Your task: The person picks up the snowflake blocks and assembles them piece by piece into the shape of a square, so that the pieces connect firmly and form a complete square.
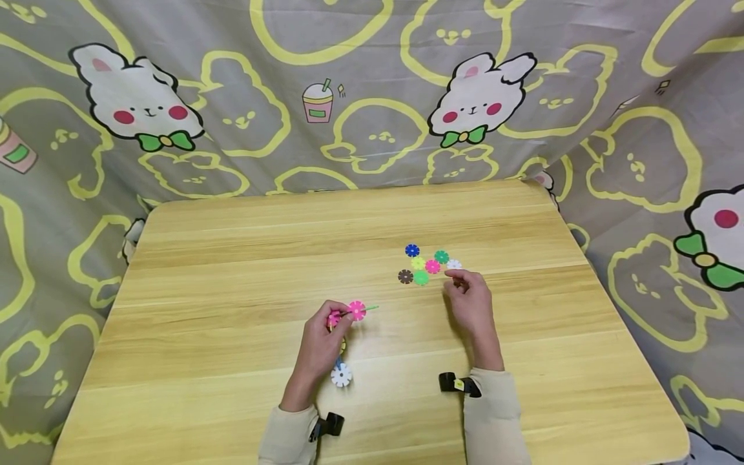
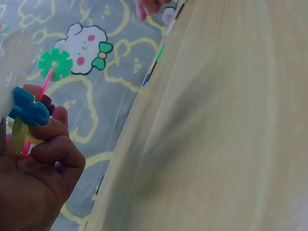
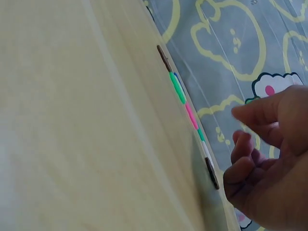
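My left hand (image 1: 316, 339) pinches a chain of interlocked plastic snowflake discs between thumb and fingers. At the chain's upper end are a pink disc (image 1: 357, 310) and a green disc (image 2: 55, 64) seen edge-on from above. Lower down hang a blue disc (image 2: 30, 108) and a white disc (image 1: 341, 374); fingers cover part of the middle. My right hand (image 1: 473, 307) hovers at the near right side of the loose discs, thumb and forefinger apart, other fingers bent, holding nothing. Closest to it are a white disc (image 1: 454, 264) and a dark disc (image 3: 211, 173), low beside the fingers.
Loose on the wooden table (image 1: 203, 290) lie a blue disc (image 1: 412, 250), a yellow disc (image 1: 418, 262), a pink disc (image 1: 433, 266), a dark green disc (image 1: 442, 257), a brown disc (image 1: 405, 277) and a light green disc (image 1: 421, 278). A patterned curtain (image 1: 372, 77) surrounds the table's far sides.
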`<state>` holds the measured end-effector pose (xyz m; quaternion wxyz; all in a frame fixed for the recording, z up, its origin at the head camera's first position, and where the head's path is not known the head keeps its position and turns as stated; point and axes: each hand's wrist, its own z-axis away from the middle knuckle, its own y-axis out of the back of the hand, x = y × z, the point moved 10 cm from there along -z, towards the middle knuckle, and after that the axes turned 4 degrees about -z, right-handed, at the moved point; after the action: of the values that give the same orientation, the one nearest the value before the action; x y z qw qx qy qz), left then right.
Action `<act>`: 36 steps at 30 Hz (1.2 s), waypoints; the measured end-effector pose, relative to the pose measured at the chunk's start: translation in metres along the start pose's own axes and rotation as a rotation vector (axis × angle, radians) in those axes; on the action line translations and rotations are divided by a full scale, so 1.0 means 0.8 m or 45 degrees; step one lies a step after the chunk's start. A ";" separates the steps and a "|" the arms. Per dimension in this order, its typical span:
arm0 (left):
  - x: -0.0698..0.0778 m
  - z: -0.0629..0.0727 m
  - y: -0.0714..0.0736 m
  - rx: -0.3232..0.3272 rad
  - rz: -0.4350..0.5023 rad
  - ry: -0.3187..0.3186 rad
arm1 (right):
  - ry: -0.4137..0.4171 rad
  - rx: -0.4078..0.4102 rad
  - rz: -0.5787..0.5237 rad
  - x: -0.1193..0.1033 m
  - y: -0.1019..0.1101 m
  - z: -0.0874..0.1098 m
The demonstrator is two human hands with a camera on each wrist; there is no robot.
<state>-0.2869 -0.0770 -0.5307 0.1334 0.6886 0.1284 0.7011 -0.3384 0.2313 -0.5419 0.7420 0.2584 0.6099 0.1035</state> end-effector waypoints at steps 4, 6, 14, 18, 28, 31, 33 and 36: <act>0.001 -0.001 0.000 0.004 -0.009 0.012 | -0.048 0.024 0.055 0.010 0.010 -0.002; 0.001 -0.001 0.000 0.009 -0.018 0.007 | -0.072 0.038 0.085 0.014 0.014 -0.002; 0.001 0.001 0.001 0.000 -0.008 0.002 | -0.123 0.047 0.171 0.020 0.018 -0.002; -0.001 0.001 0.001 0.001 -0.015 0.011 | -0.120 0.029 0.190 0.020 0.017 -0.003; 0.000 0.003 0.000 -0.012 0.006 0.027 | -0.185 -0.011 0.279 0.027 0.013 -0.005; -0.001 0.003 0.000 -0.012 0.016 0.028 | -0.189 -0.002 0.297 0.027 0.014 -0.004; -0.001 0.003 -0.001 -0.012 0.016 0.034 | -0.186 -0.006 0.300 0.026 0.014 -0.004; -0.003 0.003 -0.001 -0.011 0.004 0.056 | -0.178 -0.022 0.301 0.025 0.012 -0.003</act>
<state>-0.2847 -0.0768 -0.5330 0.1325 0.6726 0.1272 0.7168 -0.3343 0.2497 -0.5543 0.7675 0.3285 0.5212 0.1771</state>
